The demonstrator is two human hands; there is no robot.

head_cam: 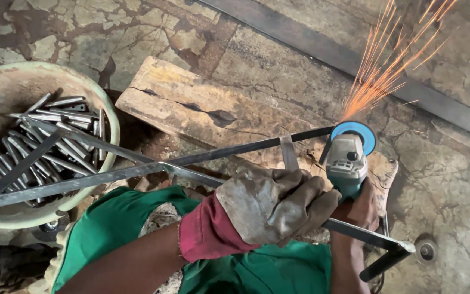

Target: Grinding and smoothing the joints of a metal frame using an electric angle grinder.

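The right hand (363,209) is mostly hidden behind the grinder (348,163), its fingers wrapped around the body. The gloved left hand (273,204) grips the frame (137,171) just beside the grinder. The disc (354,130) meets the frame on a plank (202,111), throwing sparks (382,76).

One view only — head-worn, looking steeply down and close over the person's own arms at the wooden block (191,106) and cracked floor (452,179), basin (110,117) at left edge.
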